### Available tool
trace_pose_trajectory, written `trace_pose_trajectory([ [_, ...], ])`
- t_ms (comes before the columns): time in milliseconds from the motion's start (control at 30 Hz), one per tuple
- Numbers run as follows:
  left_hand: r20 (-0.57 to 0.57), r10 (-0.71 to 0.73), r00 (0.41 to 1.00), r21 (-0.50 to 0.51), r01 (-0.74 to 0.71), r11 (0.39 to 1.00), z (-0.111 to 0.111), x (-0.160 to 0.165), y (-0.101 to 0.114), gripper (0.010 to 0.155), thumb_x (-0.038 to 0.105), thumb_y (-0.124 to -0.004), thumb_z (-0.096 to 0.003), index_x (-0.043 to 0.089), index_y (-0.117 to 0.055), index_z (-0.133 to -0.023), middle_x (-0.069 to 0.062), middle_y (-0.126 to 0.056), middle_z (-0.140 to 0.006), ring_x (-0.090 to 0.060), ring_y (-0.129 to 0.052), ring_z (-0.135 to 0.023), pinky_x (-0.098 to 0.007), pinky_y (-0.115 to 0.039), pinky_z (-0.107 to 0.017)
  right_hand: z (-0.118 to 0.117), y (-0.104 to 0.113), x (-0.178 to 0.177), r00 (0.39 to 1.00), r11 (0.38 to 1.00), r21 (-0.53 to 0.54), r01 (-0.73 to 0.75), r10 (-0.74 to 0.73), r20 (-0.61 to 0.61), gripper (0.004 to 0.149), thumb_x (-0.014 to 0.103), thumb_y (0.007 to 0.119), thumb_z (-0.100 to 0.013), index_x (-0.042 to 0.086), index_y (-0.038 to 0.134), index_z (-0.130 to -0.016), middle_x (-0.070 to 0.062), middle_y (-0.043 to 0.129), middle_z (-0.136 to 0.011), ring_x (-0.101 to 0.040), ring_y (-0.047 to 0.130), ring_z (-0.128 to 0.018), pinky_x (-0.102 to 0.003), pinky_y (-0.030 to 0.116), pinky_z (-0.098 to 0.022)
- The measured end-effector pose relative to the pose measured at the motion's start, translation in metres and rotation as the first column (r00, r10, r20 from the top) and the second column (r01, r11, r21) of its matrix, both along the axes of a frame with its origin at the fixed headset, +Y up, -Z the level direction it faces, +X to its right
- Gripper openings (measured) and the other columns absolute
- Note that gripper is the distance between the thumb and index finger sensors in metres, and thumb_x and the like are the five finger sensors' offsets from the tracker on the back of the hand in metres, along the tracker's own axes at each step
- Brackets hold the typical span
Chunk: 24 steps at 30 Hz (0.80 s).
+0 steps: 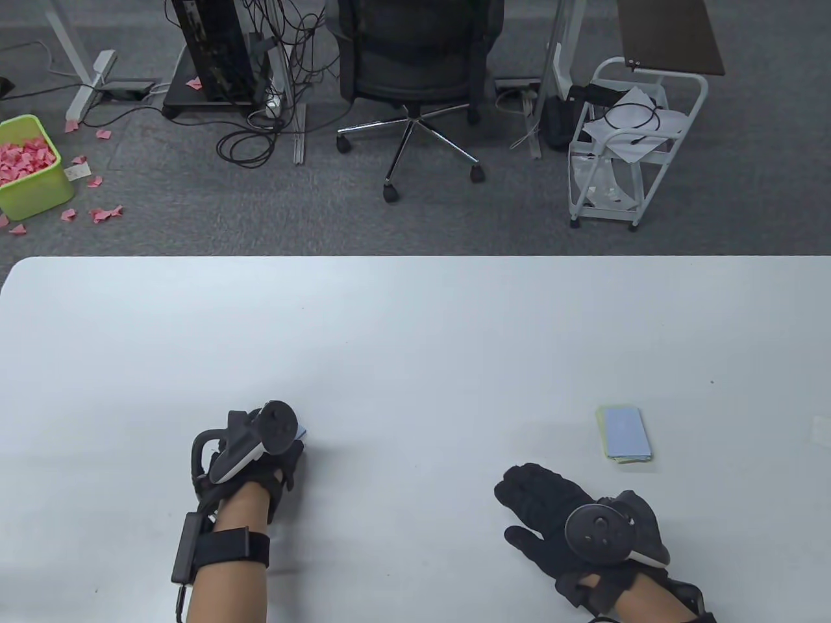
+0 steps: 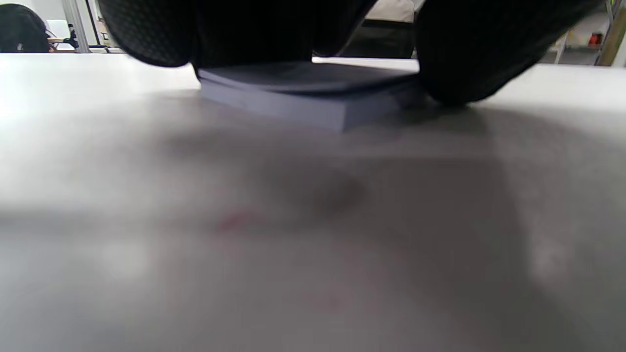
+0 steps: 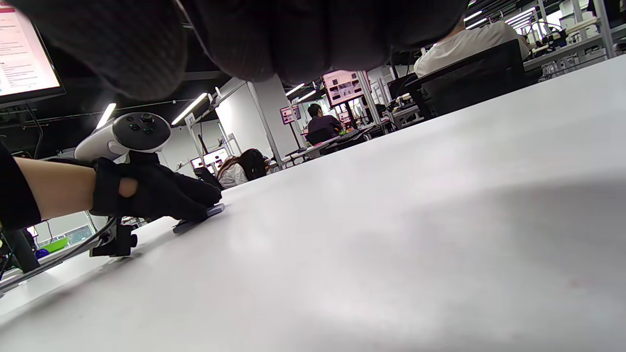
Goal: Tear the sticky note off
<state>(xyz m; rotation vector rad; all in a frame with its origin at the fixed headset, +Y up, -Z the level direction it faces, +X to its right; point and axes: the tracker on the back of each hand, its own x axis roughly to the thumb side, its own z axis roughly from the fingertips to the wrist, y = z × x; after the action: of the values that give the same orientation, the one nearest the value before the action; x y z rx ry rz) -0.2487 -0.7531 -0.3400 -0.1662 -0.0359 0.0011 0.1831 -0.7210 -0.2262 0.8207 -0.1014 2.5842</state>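
Your left hand (image 1: pixel 260 454) presses flat on the pad (image 2: pixel 313 100) at table's seven o'clock. Your right hand (image 1: pixel 552 513), fingers spread, holds nothing at five o'clock. Ease that pressure and the whole pad may lift while peeling.

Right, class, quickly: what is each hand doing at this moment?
Left hand: fingers pressing down on the sticky note pad, holding it on the table.
Right hand: open, fingers spread, holding nothing.
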Motion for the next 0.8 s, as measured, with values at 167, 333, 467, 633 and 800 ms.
trace_pose_trajectory([
  [167, -0.017, 0.075, 0.997, 0.033, -0.074, 0.997, 0.008, 0.006, 0.003, 0.083, 0.052, -0.084, -0.0546, -0.003, -0.057, -0.111, -0.026, -0.070, -0.103, -0.052, -0.078, -0.080, -0.063, -0.070, -0.059, 0.000, 0.000, 0.001, 1.000, 1.000, -0.007, 0.004, -0.004, 0.000, 0.060, 0.053, 0.079, -0.044, 0.026, 0.063, -0.095, 0.000, 0.061, -0.104, -0.033, 0.063, -0.098, -0.049, 0.058, -0.070],
  [333, 0.051, 0.206, 0.977, 0.113, -0.211, 0.971, 0.027, 0.029, 0.011, 0.084, 0.052, -0.085, -0.0545, -0.004, -0.056, -0.111, -0.026, -0.070, -0.102, -0.050, -0.080, -0.079, -0.062, -0.072, -0.058, 0.000, 0.000, 0.002, 1.000, 1.000, -0.018, 0.021, -0.021, 0.002, 0.060, 0.053, 0.079, -0.044, 0.026, 0.063, -0.095, 0.000, 0.061, -0.104, -0.033, 0.063, -0.098, -0.049, 0.059, -0.070],
  [467, 0.191, 0.242, 0.951, 0.196, -0.279, 0.940, 0.049, 0.070, 0.019, 0.083, 0.052, -0.085, -0.0544, -0.003, -0.057, -0.110, -0.026, -0.071, -0.102, -0.048, -0.082, -0.078, -0.061, -0.073, -0.057, -0.001, -0.004, 0.003, 1.000, 0.999, -0.044, 0.023, -0.023, 0.005, 0.060, 0.053, 0.079, -0.044, 0.026, 0.063, -0.096, 0.000, 0.061, -0.104, -0.033, 0.063, -0.097, -0.049, 0.059, -0.070],
  [633, 0.360, 0.214, 0.908, 0.219, -0.305, 0.927, 0.077, 0.120, 0.032, 0.084, 0.052, -0.085, -0.0549, -0.003, -0.056, -0.111, -0.025, -0.070, -0.103, -0.048, -0.081, -0.079, -0.061, -0.073, -0.058, -0.003, -0.008, 0.005, 0.999, 0.996, -0.082, 0.039, -0.038, 0.015, 0.061, 0.053, 0.079, -0.044, 0.026, 0.063, -0.096, 0.000, 0.062, -0.104, -0.033, 0.063, -0.097, -0.049, 0.059, -0.070],
  [800, 0.513, 0.144, 0.846, 0.300, -0.334, 0.894, 0.102, 0.153, 0.048, 0.084, 0.053, -0.084, -0.0553, -0.003, -0.056, -0.111, -0.025, -0.070, -0.103, -0.048, -0.080, -0.080, -0.061, -0.072, -0.058, -0.005, -0.010, 0.007, 0.997, 0.991, -0.113, 0.074, -0.070, 0.033, 0.060, 0.053, 0.078, -0.044, 0.026, 0.063, -0.096, -0.001, 0.062, -0.104, -0.033, 0.064, -0.097, -0.049, 0.059, -0.070],
])
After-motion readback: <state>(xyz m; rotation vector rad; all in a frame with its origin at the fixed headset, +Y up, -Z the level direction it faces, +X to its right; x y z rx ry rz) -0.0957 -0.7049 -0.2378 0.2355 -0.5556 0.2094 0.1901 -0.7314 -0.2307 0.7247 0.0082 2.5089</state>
